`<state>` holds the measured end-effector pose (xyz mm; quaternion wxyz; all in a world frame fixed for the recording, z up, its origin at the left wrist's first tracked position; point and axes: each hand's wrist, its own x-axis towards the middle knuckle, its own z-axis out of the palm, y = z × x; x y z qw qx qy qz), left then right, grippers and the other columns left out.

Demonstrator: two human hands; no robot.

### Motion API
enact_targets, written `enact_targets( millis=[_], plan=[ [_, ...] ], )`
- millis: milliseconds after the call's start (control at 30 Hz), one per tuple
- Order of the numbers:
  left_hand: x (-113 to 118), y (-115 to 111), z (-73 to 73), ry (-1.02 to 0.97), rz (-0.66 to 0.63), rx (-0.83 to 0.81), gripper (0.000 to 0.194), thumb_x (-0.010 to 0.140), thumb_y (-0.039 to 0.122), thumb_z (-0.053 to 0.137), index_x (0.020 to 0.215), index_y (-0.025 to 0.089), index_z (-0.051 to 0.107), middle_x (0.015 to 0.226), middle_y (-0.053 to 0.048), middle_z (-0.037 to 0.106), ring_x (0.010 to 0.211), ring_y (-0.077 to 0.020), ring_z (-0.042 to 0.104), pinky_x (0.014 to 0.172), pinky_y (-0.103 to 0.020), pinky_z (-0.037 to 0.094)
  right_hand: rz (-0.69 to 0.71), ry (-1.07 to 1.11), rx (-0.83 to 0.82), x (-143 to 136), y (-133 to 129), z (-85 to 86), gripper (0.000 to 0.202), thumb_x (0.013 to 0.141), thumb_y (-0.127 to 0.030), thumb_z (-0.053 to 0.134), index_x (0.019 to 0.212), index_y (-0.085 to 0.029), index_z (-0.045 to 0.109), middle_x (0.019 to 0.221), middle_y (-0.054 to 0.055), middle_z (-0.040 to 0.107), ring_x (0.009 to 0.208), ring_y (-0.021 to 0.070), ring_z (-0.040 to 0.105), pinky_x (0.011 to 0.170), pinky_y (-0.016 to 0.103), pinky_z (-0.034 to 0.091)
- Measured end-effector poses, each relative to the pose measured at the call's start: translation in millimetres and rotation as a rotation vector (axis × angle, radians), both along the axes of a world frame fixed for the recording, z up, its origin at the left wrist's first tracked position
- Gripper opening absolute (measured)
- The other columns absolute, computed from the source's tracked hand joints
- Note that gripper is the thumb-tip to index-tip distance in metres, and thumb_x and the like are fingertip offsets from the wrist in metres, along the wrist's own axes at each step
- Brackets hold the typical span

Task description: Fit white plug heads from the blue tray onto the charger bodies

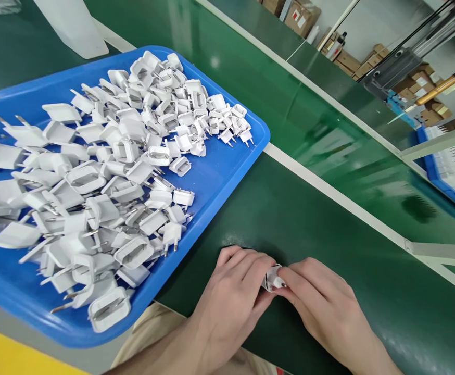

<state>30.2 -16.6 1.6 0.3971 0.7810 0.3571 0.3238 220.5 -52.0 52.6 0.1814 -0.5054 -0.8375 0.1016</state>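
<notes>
Both hands meet over the dark green table, right of a blue tray, around one small white plug piece [274, 278]. My left hand [237, 284] has its fingers closed around the left side of the piece, and its thumb lies underneath. My right hand [321, 299] pinches the right side between thumb and fingers. A dark edge and a metal pin show on the piece; the rest is covered by fingers. Many similar white plug housings [86, 177] with metal pins are heaped in the blue tray [227, 182].
The green table [309, 208] has a pale metal strip [337, 195] across it. At the top left stands a white object [73, 26]. Beyond the green panel are cardboard boxes [300, 18], a dark tool fixture [393, 73] and another blue tray [432, 161] with white parts.
</notes>
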Motion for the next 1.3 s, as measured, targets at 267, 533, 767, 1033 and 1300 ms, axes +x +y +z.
enact_targets(
  millis=[267,533,767,1033,1300],
  plan=[
    [0.7,0.3,-1.0,0.002,0.007,0.023,0.023,0.099,0.011,0.062,0.118,0.021,0.055,0.114,0.0,0.07,0.104,-0.0179,0.064,0.098,-0.037,0.037,0.002,-0.053,0.002,-3.5,1.1,1.4,0.023,0.099,0.0,0.056,0.115,-0.014,0.065,0.086,0.006,0.065,0.07,0.0166,0.049,0.064,0.034,0.039],
    [1.5,1.4,-1.2,-0.013,0.015,0.017,0.024,0.097,0.01,0.062,0.117,0.023,0.055,0.111,0.001,0.071,0.103,-0.018,0.066,0.095,-0.037,0.038,-0.005,-0.002,0.08,-3.6,-1.2,-14.7,0.025,0.098,0.001,0.055,0.114,-0.016,0.063,0.087,0.006,0.068,0.074,0.0177,0.052,0.068,0.033,0.042],
    [0.2,2.7,-5.0,0.115,0.027,0.08,0.038,0.094,0.018,0.068,0.127,0.024,0.05,0.116,-0.004,0.07,0.102,-0.0246,0.064,0.093,-0.042,0.045,0.02,0.012,0.136,-3.2,8.7,-21.8,0.011,0.105,-0.015,0.053,0.099,-0.019,0.062,0.077,0.003,0.063,0.064,0.0159,0.049,0.06,0.031,0.04],
    [-5.8,4.0,-14.9,0.237,0.012,0.17,0.065,0.095,0.036,0.064,0.152,0.03,0.034,0.144,-0.01,0.059,0.122,-0.0326,0.061,0.09,-0.045,0.055,-0.816,-0.121,0.154,141.6,-55.7,-13.9,0.027,0.102,-0.05,0.057,0.1,-0.025,0.067,0.095,0.007,0.077,0.077,0.0229,0.075,0.066,0.03,0.055],
    [-13.9,11.1,-29.1,0.231,-0.088,0.336,0.062,0.089,0.035,0.071,0.146,0.023,0.047,0.14,-0.013,0.063,0.122,-0.0335,0.063,0.092,-0.046,0.057,-1.23,0.113,0.27,184.5,-113.4,36.1,0.026,0.093,-0.036,0.07,0.07,-0.025,0.063,0.065,0.006,0.064,0.048,0.0201,0.06,0.049,0.033,0.042]
  ],
)
